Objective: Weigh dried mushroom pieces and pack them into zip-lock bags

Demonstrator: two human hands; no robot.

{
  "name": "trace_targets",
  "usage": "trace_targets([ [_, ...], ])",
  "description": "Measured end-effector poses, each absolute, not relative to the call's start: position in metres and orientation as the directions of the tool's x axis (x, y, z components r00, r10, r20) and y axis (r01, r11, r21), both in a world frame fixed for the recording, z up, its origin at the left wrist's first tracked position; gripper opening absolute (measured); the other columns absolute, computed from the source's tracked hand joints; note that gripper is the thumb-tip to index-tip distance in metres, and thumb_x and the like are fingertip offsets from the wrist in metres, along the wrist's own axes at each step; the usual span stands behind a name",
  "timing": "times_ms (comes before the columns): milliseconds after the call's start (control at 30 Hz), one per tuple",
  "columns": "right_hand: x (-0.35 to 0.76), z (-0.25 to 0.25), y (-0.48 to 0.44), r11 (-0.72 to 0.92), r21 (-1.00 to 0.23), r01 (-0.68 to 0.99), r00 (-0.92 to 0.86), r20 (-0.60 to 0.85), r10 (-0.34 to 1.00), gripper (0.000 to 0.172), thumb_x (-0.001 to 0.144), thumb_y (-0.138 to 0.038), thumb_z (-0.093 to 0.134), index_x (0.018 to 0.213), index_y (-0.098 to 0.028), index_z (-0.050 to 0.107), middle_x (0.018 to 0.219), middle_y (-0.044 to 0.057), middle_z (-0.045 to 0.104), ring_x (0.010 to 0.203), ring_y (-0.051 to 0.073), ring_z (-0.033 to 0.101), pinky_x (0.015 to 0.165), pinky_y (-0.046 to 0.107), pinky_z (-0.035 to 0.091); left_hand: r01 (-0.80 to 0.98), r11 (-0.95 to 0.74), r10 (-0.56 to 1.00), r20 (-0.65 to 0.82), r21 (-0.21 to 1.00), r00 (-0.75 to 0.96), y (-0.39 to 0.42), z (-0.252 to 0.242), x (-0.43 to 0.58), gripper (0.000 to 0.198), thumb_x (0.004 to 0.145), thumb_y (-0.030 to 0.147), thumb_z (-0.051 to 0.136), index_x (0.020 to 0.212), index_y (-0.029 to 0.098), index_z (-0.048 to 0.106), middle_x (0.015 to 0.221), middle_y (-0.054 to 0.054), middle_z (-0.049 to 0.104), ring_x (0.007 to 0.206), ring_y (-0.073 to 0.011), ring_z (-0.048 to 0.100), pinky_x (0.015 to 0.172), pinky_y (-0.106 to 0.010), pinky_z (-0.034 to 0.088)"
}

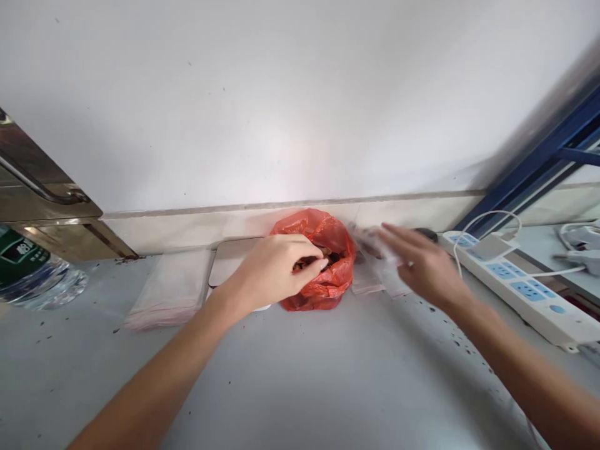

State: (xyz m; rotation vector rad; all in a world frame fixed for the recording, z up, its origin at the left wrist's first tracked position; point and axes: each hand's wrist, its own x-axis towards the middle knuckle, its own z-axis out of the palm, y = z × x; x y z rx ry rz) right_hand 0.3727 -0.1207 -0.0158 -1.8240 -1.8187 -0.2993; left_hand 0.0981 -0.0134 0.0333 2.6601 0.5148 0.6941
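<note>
A red plastic bag (328,262) sits open on the grey table (328,375) against the wall. My left hand (272,269) reaches into its mouth, fingers pinched on something brown I cannot make out. My right hand (417,265) hovers just right of the bag, blurred by motion, with a small clear plastic bag (379,250) under its fingers; whether the fingers grip it is unclear.
A stack of clear zip bags (169,290) lies left of a flat metal scale plate (229,259). A water bottle (32,275) and a metal box (42,206) stand far left. A white power strip (520,290) with cables lies at the right.
</note>
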Motion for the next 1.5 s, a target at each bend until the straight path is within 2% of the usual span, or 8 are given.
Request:
trace_targets([
  [133, 0.379, -0.046, -0.129, 0.105, -0.136, 0.985, -0.044, 0.390, 0.920, 0.054, 0.094, -0.045, 0.054, 0.139, -0.020, 0.068, 0.153, 0.019, 0.060, 0.140, 0.041, 0.058, 0.107, 0.055, 0.055, 0.321, -0.884, 0.390, 0.158, 0.339, 0.907, -0.018, 0.024, 0.111, 0.023, 0.101, 0.030, 0.061, 0.085, 0.019, 0.074, 0.090, -0.003, 0.075, 0.083, -0.0204, 0.069, 0.064, -0.029, 0.045],
  [233, 0.373, -0.035, -0.129, 0.015, -0.204, 0.979, 0.061, 0.362, 0.930, 0.049, 0.099, -0.056, 0.047, 0.120, -0.023, 0.076, 0.138, 0.018, 0.071, 0.123, 0.041, 0.069, 0.092, 0.052, 0.060, 0.348, -0.900, 0.379, 0.076, 0.263, 0.922, -0.020, 0.022, 0.112, 0.025, 0.100, 0.030, 0.065, 0.079, 0.018, 0.072, 0.084, -0.003, 0.072, 0.079, -0.0208, 0.068, 0.064, -0.031, 0.044],
  [333, 0.360, -0.013, -0.121, -0.070, -0.278, 0.958, 0.168, 0.347, 0.923, 0.050, 0.104, -0.050, 0.036, 0.085, -0.025, 0.076, 0.099, 0.015, 0.079, 0.094, 0.037, 0.076, 0.077, 0.047, 0.058, 0.331, -0.910, 0.365, 0.106, 0.250, 0.925, -0.020, 0.023, 0.106, 0.025, 0.102, 0.030, 0.062, 0.083, 0.018, 0.075, 0.086, -0.004, 0.074, 0.080, -0.0211, 0.068, 0.070, -0.032, 0.047],
  [467, 0.330, 0.012, -0.100, 0.062, -0.376, 0.925, 0.158, 0.525, 0.836, 0.025, 0.094, -0.032, 0.051, 0.092, -0.024, 0.075, 0.099, 0.013, 0.078, 0.088, 0.031, 0.072, 0.076, 0.042, 0.055, 0.306, -0.928, 0.347, 0.195, 0.212, 0.917, -0.019, 0.023, 0.093, 0.023, 0.101, 0.033, 0.065, 0.090, 0.019, 0.078, 0.093, -0.007, 0.079, 0.102, -0.0278, 0.067, 0.087, -0.038, 0.051],
  [633, 0.290, 0.033, -0.070, 0.224, -0.432, 0.874, -0.200, 0.101, 0.975, 0.016, 0.090, -0.031, 0.054, 0.085, -0.025, 0.068, 0.085, 0.005, 0.075, 0.075, 0.022, 0.066, 0.065, 0.034, 0.049, 0.255, -0.934, 0.311, 0.221, 0.249, 0.924, -0.024, 0.022, 0.077, 0.025, 0.104, 0.025, 0.060, 0.090, 0.022, 0.081, 0.092, -0.006, 0.081, 0.112, -0.0272, 0.066, 0.098, -0.038, 0.052],
  [833, 0.261, 0.036, -0.041, 0.025, -0.256, 0.966, -0.108, -0.314, 0.943, 0.033, 0.073, -0.032, 0.073, 0.103, -0.026, 0.061, 0.076, 0.003, 0.069, 0.063, 0.023, 0.062, 0.051, 0.032, 0.044, 0.142, -0.935, 0.258, 0.346, 0.326, 0.902, -0.027, 0.019, 0.062, 0.026, 0.103, 0.018, 0.059, 0.092, 0.022, 0.081, 0.098, -0.004, 0.083, 0.127, -0.0263, 0.062, 0.105, -0.037, 0.053],
  [1067, 0.252, 0.031, -0.026, 0.070, -0.203, 0.977, -0.129, -0.293, 0.947, 0.028, 0.070, -0.019, 0.072, 0.093, -0.028, 0.059, 0.054, -0.005, 0.055, 0.044, 0.015, 0.047, 0.042, 0.028, 0.035, 0.172, -0.925, 0.313, 0.424, 0.338, 0.850, -0.018, 0.022, 0.045, 0.024, 0.102, 0.020, 0.062, 0.087, 0.021, 0.080, 0.098, -0.005, 0.083, 0.115, -0.0258, 0.067, 0.101, -0.037, 0.055],
  [1500, 0.264, 0.059, -0.026, -0.095, -0.307, 0.947, -0.007, -0.316, 0.949, 0.025, 0.072, -0.016, 0.071, 0.095, -0.025, 0.075, 0.072, 0.002, 0.070, 0.067, 0.023, 0.067, 0.055, 0.030, 0.048, 0.344, -0.852, 0.477, 0.311, 0.395, 0.822, 0.000, 0.038, 0.021, 0.023, 0.101, 0.022, 0.058, 0.094, 0.020, 0.079, 0.097, -0.004, 0.079, 0.099, -0.0222, 0.070, 0.088, -0.032, 0.055],
])
